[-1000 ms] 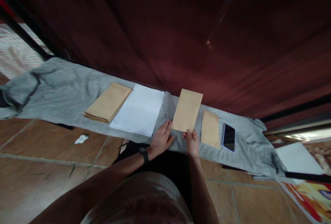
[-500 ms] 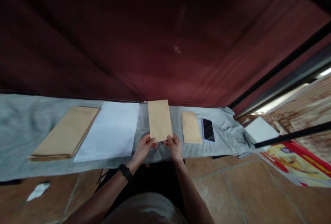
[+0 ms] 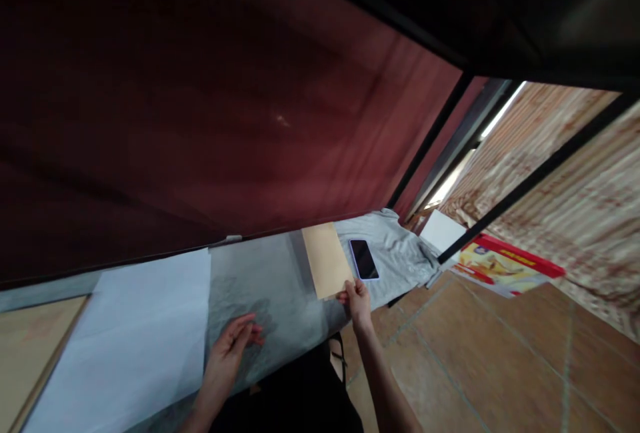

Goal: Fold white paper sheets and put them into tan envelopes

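My right hand [image 3: 359, 303] pinches the near right corner of a brown paper envelope [image 3: 326, 261]. The envelope sits just left of a dark-screened phone [image 3: 364, 259] in a pale purple case. It covers the spot of the second brown envelope, of which at most a sliver shows at the lower edge. My left hand [image 3: 227, 351] hovers over the grey cloth [image 3: 265, 273], fingers loosely bent and apart, holding nothing. To its left lies a large white paper sheet [image 3: 145, 333].
Brown paper pieces [image 3: 40, 346] are stacked at the far left, cut off by the frame. A dark red panel [image 3: 225, 119] rises behind the cloth-covered surface. On the right are a black frame bar [image 3: 500, 213], a white board [image 3: 443, 231] and a colourful box [image 3: 500, 263] on the tiled floor.
My right hand has carried the envelope rightward to beside the phone, over the other envelope. My left hand has let go and stayed back on the left. The view has turned right.
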Demonstrator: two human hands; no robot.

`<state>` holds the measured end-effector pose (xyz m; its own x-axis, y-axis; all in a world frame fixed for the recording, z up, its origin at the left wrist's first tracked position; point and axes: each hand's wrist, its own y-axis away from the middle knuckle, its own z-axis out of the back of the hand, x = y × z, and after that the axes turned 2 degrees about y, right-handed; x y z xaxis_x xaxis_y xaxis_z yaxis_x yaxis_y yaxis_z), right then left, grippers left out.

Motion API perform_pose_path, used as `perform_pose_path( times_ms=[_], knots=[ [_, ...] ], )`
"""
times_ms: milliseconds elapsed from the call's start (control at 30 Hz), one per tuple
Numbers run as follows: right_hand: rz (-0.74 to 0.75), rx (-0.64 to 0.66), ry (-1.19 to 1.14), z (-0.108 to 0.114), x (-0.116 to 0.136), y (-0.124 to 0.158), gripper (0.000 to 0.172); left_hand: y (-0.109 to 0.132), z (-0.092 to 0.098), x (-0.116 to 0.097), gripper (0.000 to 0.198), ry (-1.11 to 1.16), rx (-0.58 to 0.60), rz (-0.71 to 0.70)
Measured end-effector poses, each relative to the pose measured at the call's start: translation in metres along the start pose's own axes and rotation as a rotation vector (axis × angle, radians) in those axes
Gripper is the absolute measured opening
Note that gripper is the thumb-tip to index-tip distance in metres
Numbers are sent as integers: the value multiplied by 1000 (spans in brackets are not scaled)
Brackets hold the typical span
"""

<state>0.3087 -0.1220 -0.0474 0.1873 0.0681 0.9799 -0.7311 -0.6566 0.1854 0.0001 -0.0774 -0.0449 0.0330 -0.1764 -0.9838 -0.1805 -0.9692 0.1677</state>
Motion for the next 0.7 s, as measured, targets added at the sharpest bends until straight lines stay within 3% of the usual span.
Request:
perform_pose_path(
  times_ms=[133, 433, 700],
  knots=[
    [-25, -62, -3, 13, -3, -6, 43, -2, 2, 2, 64, -8, -7, -1],
    [-38, -158, -29, 11, -8, -14, 43, 0, 2, -3, 67, -34, -5, -18],
    [-48, -150, 12, 15, -8, -17, 42, 2, -1, -2, 66, -49, -6, -27]
  ],
)
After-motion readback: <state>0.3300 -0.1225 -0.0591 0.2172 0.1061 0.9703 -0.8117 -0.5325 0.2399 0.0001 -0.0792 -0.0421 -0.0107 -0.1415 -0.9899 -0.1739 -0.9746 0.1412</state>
